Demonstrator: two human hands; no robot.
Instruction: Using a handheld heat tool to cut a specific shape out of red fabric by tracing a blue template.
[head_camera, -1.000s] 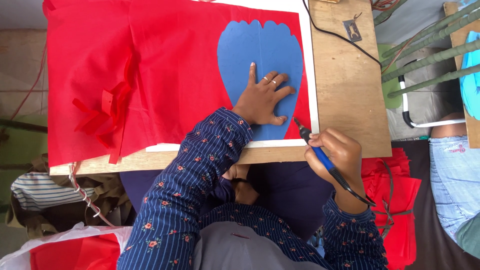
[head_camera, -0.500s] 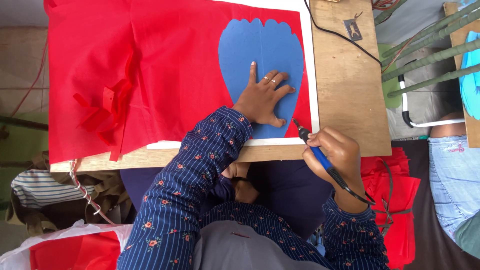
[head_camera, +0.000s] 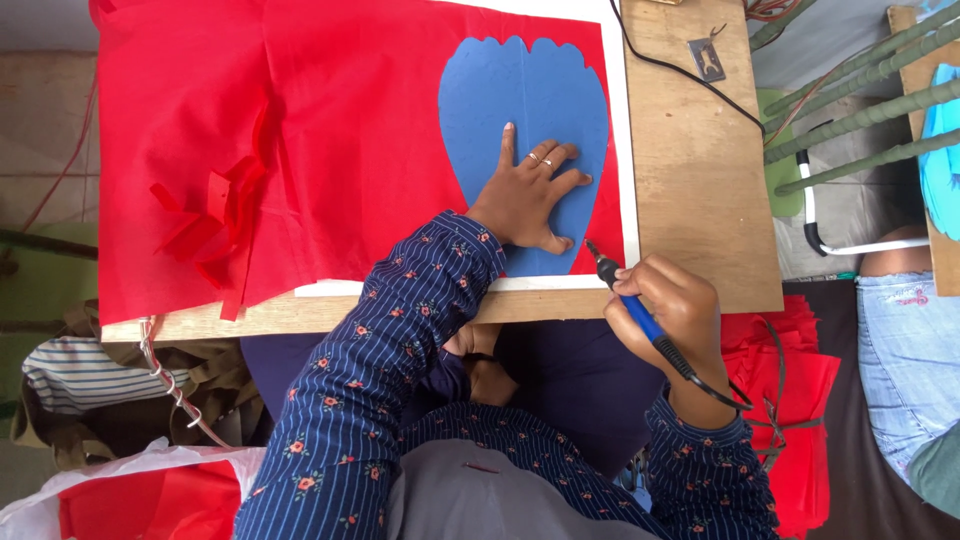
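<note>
A blue paper template (head_camera: 525, 120) is pressed flat on red cloth (head_camera: 300, 130) by the spread left hand (head_camera: 525, 200), while a corded cutting pen (head_camera: 640, 315) is gripped by the closed right hand (head_camera: 670, 305) at the tabletop's (head_camera: 700, 200) near edge.

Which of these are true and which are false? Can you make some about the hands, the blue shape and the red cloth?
1. The left hand lies flat on the blue shape. True.
2. The right hand holds scissors. False: it holds a pen-like tool with a blue grip and a black cord.
3. The blue shape lies on the red cloth. True.
4. The red cloth covers the whole wooden table. False: bare wood shows on the right side.
5. The tool's tip points away from the blue shape. False: it points at its lower edge.
</note>
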